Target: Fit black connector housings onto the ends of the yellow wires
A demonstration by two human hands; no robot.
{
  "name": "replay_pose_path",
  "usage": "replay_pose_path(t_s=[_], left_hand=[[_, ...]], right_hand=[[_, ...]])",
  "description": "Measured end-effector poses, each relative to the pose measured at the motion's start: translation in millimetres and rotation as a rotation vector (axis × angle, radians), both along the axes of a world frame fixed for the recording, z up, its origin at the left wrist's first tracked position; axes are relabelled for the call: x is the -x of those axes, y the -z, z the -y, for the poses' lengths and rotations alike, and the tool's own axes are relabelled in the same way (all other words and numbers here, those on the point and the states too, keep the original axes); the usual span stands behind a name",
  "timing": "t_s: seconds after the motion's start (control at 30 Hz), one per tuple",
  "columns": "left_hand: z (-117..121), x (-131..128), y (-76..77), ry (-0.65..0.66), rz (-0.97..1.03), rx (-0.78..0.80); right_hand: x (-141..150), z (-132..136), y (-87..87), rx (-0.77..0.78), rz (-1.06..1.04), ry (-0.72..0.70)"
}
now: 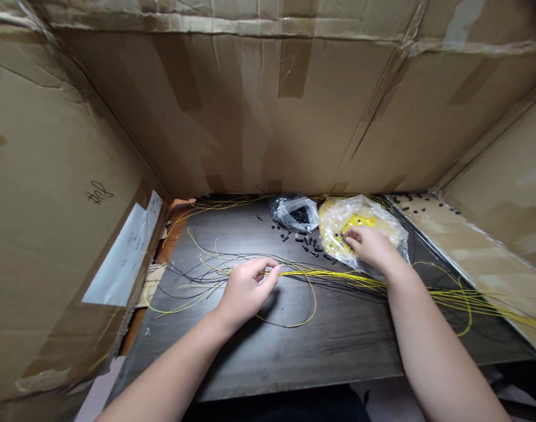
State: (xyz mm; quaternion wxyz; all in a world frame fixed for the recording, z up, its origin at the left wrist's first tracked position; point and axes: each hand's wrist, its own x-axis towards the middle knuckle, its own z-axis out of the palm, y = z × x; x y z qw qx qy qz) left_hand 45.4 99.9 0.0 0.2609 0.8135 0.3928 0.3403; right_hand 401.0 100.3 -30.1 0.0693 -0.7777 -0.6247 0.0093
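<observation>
My left hand (252,287) is over the middle of the dark table, thumb and fingers curled together in a pinch. A thin yellow wire (315,293) loops out from this hand and back beneath it. Behind the fingers lies a bundle of yellow and black wires (324,274), its loose ends fanned out to the left. My right hand (373,246) reaches into an open clear plastic bag (393,228) of small yellow pieces (359,221). Its fingertips are drawn together there; what they pinch, if anything, is too small to make out.
A second plastic bag (314,214) holds small black pieces. Several loose black parts (309,243) lie before it on the dark table (294,357). Cardboard walls (250,123) close in the back and sides. More black bits (417,205) sit on the cardboard at right.
</observation>
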Motion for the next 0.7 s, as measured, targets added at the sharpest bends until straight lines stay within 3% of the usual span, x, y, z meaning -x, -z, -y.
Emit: replay_pose_path(t_s=[0.23,0.43,0.7], left_hand=[[-2.9,-0.4,0.8,-0.021,-0.027,0.011],[-3.0,-1.7,1.7,-0.002,-0.041,0.009],[-4.0,-0.6,2.2,-0.009,-0.036,-0.011]], right_hand=[[-2.4,6.9,-7.3,-0.021,0.068,0.081],[7.7,-4.1,-2.9,-0.085,0.046,-0.018],[6.4,-7.8,1.4,-0.157,-0.096,-0.03]])
